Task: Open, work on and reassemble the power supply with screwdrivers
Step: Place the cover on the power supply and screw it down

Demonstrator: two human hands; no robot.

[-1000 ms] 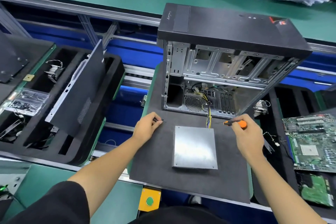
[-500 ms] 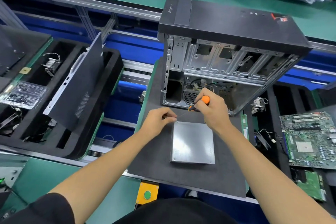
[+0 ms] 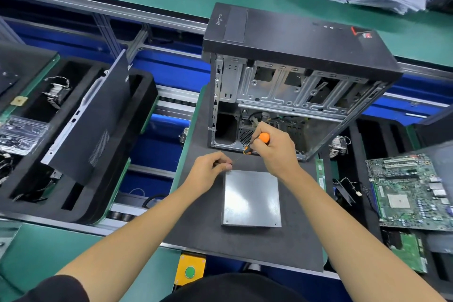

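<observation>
Right hand [image 3: 272,148] grips an orange-handled screwdriver [image 3: 257,143], tip at the flat grey metal power supply's [image 3: 251,198] corner; left hand [image 3: 208,169] pinches there.

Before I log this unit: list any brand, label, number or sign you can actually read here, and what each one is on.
Brand lettering on the computer case front panel, near: too blurred to read.
Red badge on the same panel: unreadable.
Circuit board markings: too small.
Power supply cover: no text shows.
Green round button on its yellow plate: no lettering.
</observation>
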